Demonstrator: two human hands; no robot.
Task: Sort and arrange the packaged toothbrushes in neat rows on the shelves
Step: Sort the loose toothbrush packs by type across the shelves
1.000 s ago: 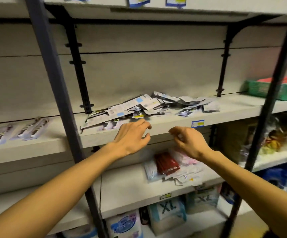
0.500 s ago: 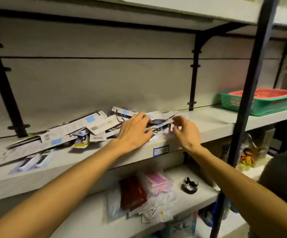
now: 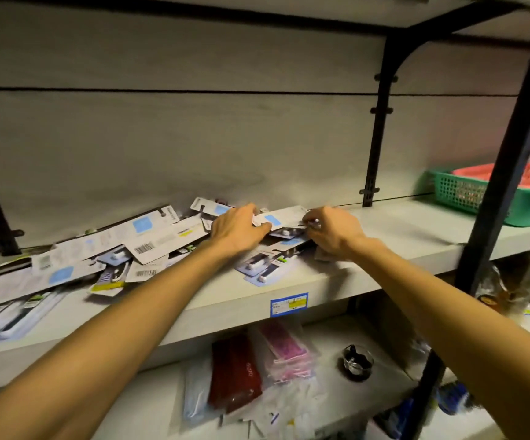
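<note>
We see a black post (image 3: 508, 160) rising just right of the right hand (image 3: 333, 231), with a black bracket (image 3: 381, 122) against the back wall behind that hand's fingers. Beyond the post, well to the right of both hands, a green basket (image 3: 479, 198) stands on the shelf (image 3: 394, 230) with a red basket (image 3: 479, 173) nested in it; what else it holds we cannot tell. A blue price tag (image 3: 289, 304) sits on the shelf edge below the wrists. On the lower shelf, under the arms, lie a red pack (image 3: 235, 373), a pink pack (image 3: 286, 350) and a small glass cup (image 3: 357, 362). The toothbrush packs (image 3: 120, 249) lie in a loose heap from the far left up to and under both sets of fingers, overlapping, most with their long axes slanting from lower left to upper right, some face down with barcodes showing. One pack (image 3: 281, 219) lies between the hands, long axis roughly left to right. The left hand (image 3: 238, 230) curls its fingers over that pack's left end, and the right hand pinches its right end with bent fingertips.
</note>
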